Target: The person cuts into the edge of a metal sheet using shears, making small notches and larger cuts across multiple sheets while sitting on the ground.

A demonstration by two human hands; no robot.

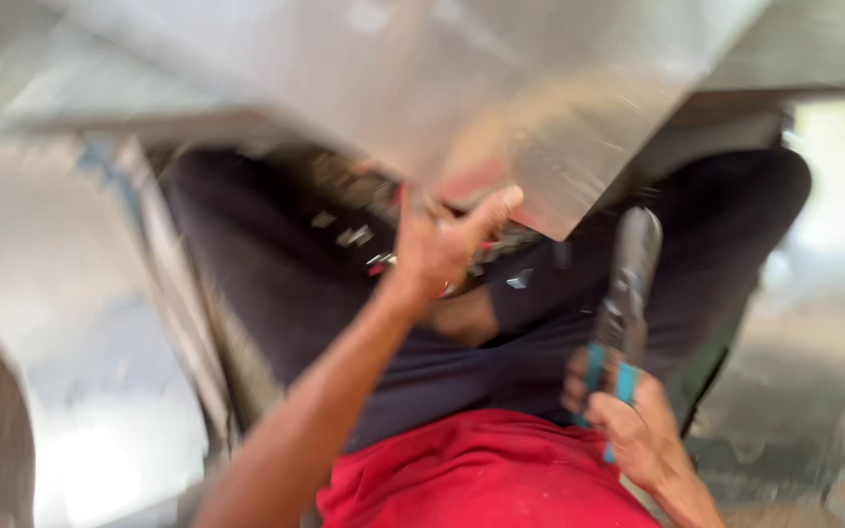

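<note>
- i see one big shiny metal sheet (501, 108) and one pair of snips (623, 313).
- my left hand (442, 244) is closed on the sheet's bottom edge, up above my lap.
- my right hand (638, 430) is wrapped around the snips' blue handles, below the sheet.

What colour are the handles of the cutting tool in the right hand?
Teal-blue grips on the dark snips, held by the right hand; head view.

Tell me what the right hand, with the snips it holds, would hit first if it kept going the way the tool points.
Most likely the metal sheet. The right hand grips the snips, which point up and slightly away, toward the sheet's lower corner. The picture is blurred and depth is unclear, so the tip might instead pass beside that corner.
</note>
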